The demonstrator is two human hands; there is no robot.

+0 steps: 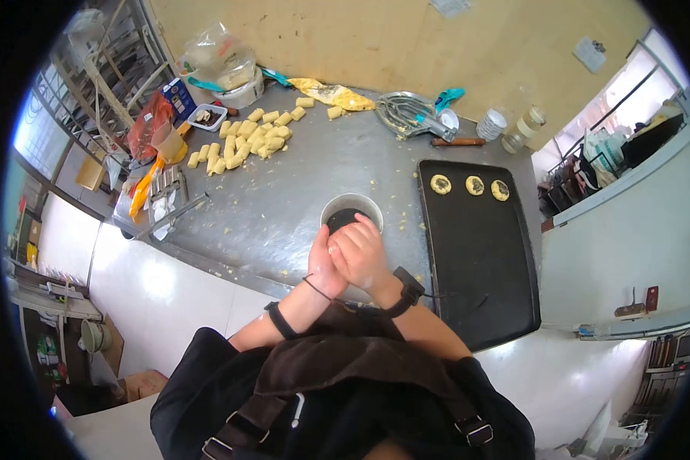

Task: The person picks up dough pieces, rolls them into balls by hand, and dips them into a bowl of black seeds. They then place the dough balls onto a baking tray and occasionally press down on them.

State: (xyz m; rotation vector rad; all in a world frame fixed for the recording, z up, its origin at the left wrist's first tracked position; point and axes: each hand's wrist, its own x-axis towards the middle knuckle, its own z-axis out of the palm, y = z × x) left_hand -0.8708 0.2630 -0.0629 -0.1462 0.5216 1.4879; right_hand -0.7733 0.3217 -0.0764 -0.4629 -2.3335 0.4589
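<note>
My left hand [324, 263] and my right hand [359, 249] are pressed together over the near edge of a round metal bowl [374, 208]. Dark filling [346, 218] shows inside the bowl. The fingers of both hands are closed around each other, and whatever lies between the palms is hidden. To the right, a black baking tray [479, 261] holds three round pale pieces with dark centres, one of them a pastry [474, 185] in the middle of the row. Several pale dough pieces [241, 142] lie in a pile at the back left of the metal table [307, 199].
A small container [207, 116] of dark bits and a plastic cup [169, 144] stand at the back left. Metal tools [169, 192] lie at the left edge. Along the wall are a wooden rolling pin [458, 142], a plastic bag [406, 115] and a glass jar [523, 130].
</note>
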